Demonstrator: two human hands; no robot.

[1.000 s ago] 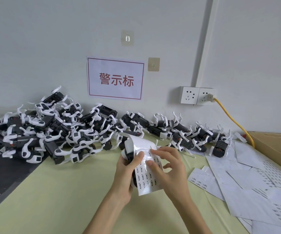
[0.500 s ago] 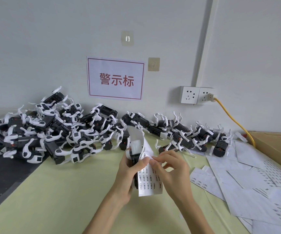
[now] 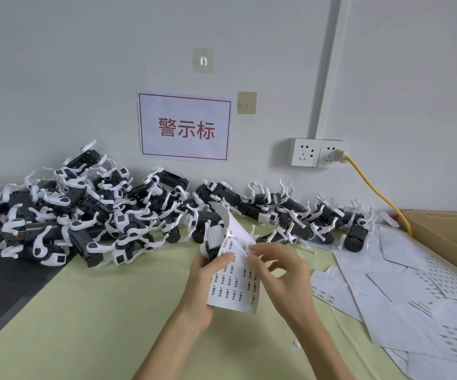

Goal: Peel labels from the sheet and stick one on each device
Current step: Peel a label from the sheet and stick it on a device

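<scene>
My left hand [image 3: 204, 281] grips a black-and-white device [image 3: 214, 241] together with a white label sheet [image 3: 235, 281] printed with rows of small labels; the sheet's top curls back over the device. My right hand [image 3: 285, 278] pinches at the sheet's upper right edge with thumb and forefinger, apparently on a small label, though the spot is blurred. A large heap of like devices [image 3: 84, 212] lies along the wall on the left, and more devices [image 3: 304, 218] stretch to the right.
Used white backing sheets [image 3: 413, 297] cover the table's right side. A cardboard box [image 3: 441, 231] stands at the far right with a yellow cable [image 3: 372, 187] running to a wall socket. A red-lettered sign [image 3: 184, 127] hangs on the wall.
The sheet has bent further back over the device. My right hand's fingers moved from lying on the sheet's face to pinching at its upper right edge.
</scene>
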